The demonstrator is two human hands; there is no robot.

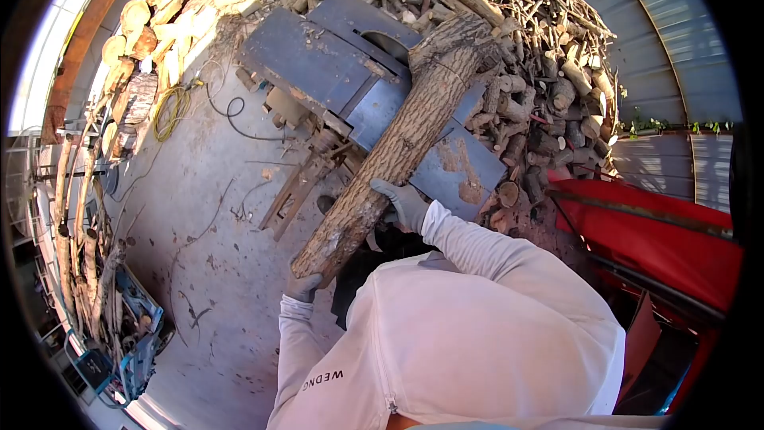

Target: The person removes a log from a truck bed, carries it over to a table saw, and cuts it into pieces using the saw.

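Observation:
A long, thick log (398, 139) with rough bark lies slanting across a metal saw table (306, 60), its wide forked end at the far side. My left hand (302, 287), in a grey glove, is closed around the near end of the log. Farther up, my gloved right hand (404, 203) grips the log's right side, with some fingers hidden beneath it. Part of a round saw blade (384, 42) shows in a slot of the table, left of the forked end and apart from it.
Cut firewood (549, 103) is heaped behind and right of the table. Split logs (135, 44) are stacked at the left back. A blue cart (139, 334) carries long branches. A yellow cable (169, 111) lies on the concrete floor, and a red metal machine or trailer (645, 231) stands at right.

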